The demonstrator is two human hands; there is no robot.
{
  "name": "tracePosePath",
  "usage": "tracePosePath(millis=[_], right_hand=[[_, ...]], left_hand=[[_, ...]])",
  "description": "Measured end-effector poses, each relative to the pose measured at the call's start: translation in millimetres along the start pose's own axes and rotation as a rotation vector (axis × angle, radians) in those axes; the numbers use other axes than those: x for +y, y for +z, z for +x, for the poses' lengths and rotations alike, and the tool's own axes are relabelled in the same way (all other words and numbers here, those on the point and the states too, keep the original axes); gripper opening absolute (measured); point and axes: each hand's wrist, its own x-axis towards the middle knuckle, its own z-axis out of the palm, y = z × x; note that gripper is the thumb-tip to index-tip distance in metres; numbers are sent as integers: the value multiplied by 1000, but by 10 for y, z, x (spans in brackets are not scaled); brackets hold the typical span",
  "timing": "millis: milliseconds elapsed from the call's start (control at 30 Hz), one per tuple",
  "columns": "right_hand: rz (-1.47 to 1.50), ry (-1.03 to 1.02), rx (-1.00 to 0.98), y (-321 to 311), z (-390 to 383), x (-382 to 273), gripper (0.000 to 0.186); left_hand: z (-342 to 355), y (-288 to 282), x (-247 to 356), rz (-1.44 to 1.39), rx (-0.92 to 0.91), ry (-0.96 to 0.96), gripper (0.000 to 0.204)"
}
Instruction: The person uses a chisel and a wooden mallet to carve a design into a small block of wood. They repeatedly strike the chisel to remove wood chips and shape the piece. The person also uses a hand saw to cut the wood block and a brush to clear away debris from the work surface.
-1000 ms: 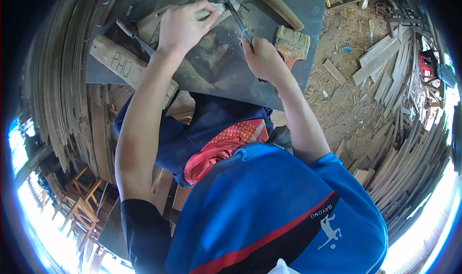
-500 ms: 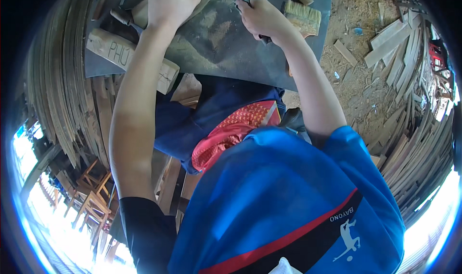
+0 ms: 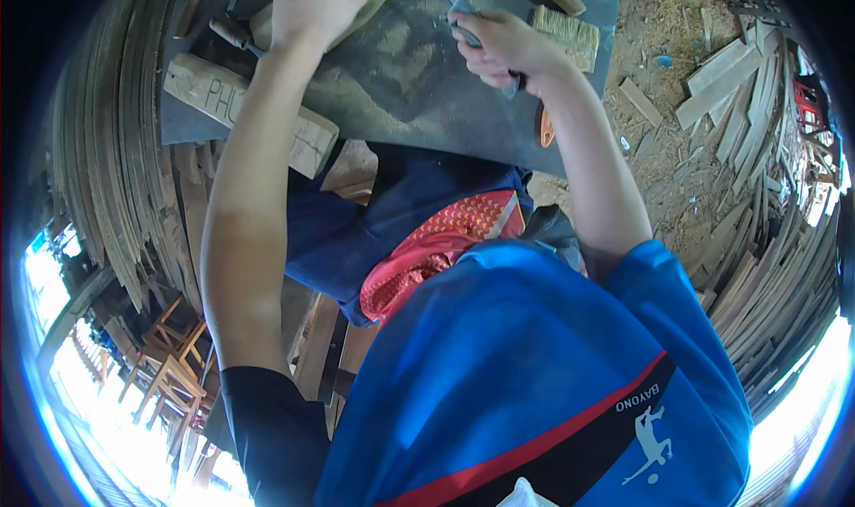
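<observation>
My left hand (image 3: 316, 4) presses down on a pale wooden piece (image 3: 267, 24) at the top edge of the view, on a dark grey work surface (image 3: 401, 70). My right hand (image 3: 499, 48) is closed around a thin tool with a dark handle (image 3: 459, 12) whose blade runs up toward the wood. Both forearms reach up from the lower part of the picture. The far end of the wooden piece is cut off by the frame.
A wide brush (image 3: 570, 35) lies just right of my right hand. A wooden block with carved letters (image 3: 240, 110) rests on the surface's left corner. Stacked wooden slats (image 3: 116, 177) line the left; offcuts and sawdust (image 3: 712, 88) cover the ground at right.
The view has tilted down, so both hands and the work surface sit higher in the frame. My right hand has drawn back slightly toward me with the tool.
</observation>
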Motion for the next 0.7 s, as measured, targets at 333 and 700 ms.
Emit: tracePosePath(millis=[333,700], right_hand=[[427,70,-331,-192,-39,18,32],[-560,-207,353,59,-80,62,51]], left_hand=[[46,46,-193,62,32,116,16],[53,104,-337,124,98,227,15]])
